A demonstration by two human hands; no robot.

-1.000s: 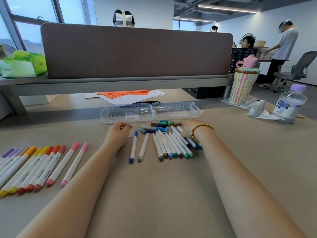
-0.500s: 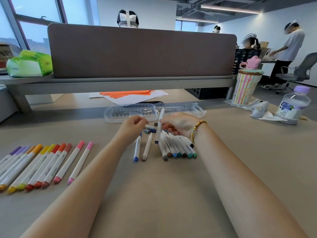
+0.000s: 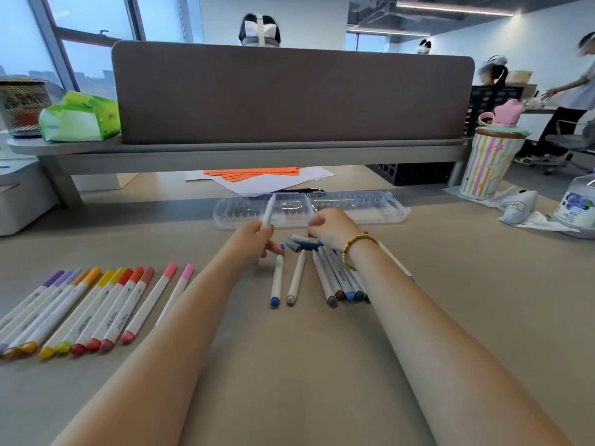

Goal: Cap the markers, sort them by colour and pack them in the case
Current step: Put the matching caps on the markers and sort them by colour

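1. Since half a second ago the white marker (image 3: 268, 210) has passed from the right hand (image 3: 331, 228) to the left hand (image 3: 254, 235), which now holds it above the desk (image 3: 289, 365).
2. The left fingers pinch the marker near its lower end, so most of the barrel stands clear above the grip.
3. Its long axis is nearly upright, tipped slightly right, with the upper end in front of the clear case (image 3: 354, 207).
4. The right hand's fingers are curled over the loose caps (image 3: 299, 243); whether they hold one cannot be told.
5. Uncapped markers (image 3: 335, 278) lie below the hands, long axes running toward the camera.
6. Capped warm-coloured markers (image 3: 96, 310) lie in a row at left.
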